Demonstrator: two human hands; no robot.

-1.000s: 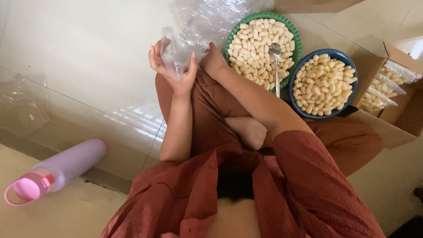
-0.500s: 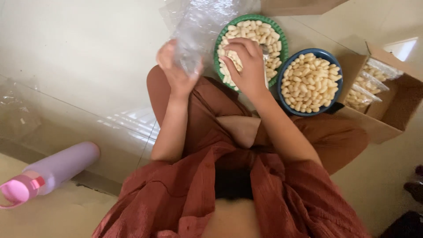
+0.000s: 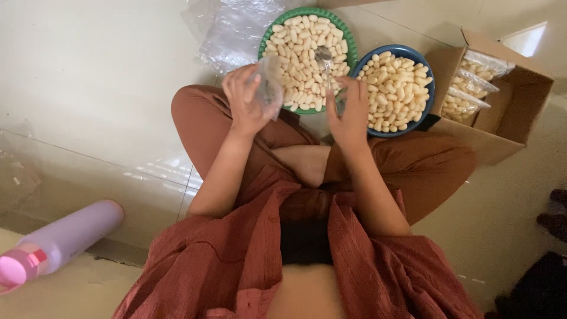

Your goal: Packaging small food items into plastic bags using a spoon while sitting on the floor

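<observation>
A small clear plastic bag (image 3: pixel 269 85) sits in the person's left hand (image 3: pixel 247 100), fingers curled round its neck so it hangs upright over the near rim of the green bowl (image 3: pixel 348 41). As far as I can see the bag looks empty, or nearly so; the film is too glossy to be sure. The right hand (image 3: pixel 349 109) hovers just beside it, fingers loosely spread and pointing toward the bowls. Whether it pinches anything I cannot tell.

A metal spoon (image 3: pixel 324 59) lies in the green bowl among the pale, finger-shaped snacks (image 3: pixel 298 44), its handle running toward the right hand. Touching that bowl on the right, a blue bowl (image 3: pixel 426 74) is heaped with the same snacks. Both bowls are close to full, so I judge that most of the bagging is still to be done.

Further right, an open cardboard box (image 3: pixel 520 97) holds a few filled and closed bags (image 3: pixel 466 88), the finished part of the work. A loose pile of clear plastic bags (image 3: pixel 227 29) lies on the floor beyond the green bowl. Well apart, near the person's left side, a lilac bottle with a pink cap (image 3: pixel 56 242) lies on its side.
</observation>
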